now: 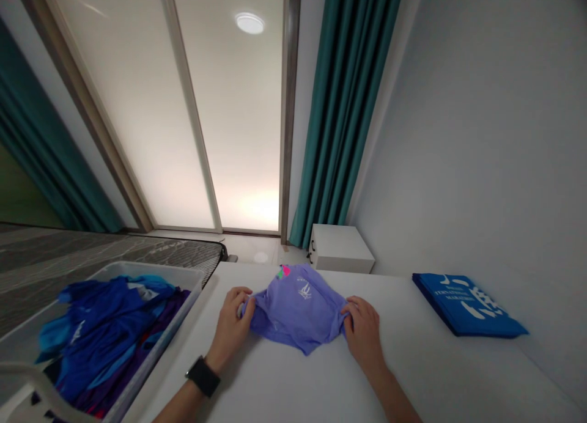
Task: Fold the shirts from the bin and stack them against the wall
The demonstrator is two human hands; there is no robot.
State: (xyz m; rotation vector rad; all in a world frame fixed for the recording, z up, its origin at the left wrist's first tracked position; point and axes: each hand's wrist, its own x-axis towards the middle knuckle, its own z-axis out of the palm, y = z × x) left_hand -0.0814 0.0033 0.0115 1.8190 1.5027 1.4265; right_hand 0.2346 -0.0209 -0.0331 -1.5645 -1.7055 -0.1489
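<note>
A light purple shirt with a white print and a pink and green patch lies partly bunched on the white table. My left hand pinches its left edge between thumb and fingers. On the opposite side, my right hand grips the right edge. The cloth spans the gap between both hands, its lower edge sagging to a point. A black watch is on my left wrist.
On the left stands a pale plastic bin heaped with blue and purple clothes. A folded blue printed cloth lies on the table's right, near the wall. Beyond the far edge are a white cabinet and teal curtains.
</note>
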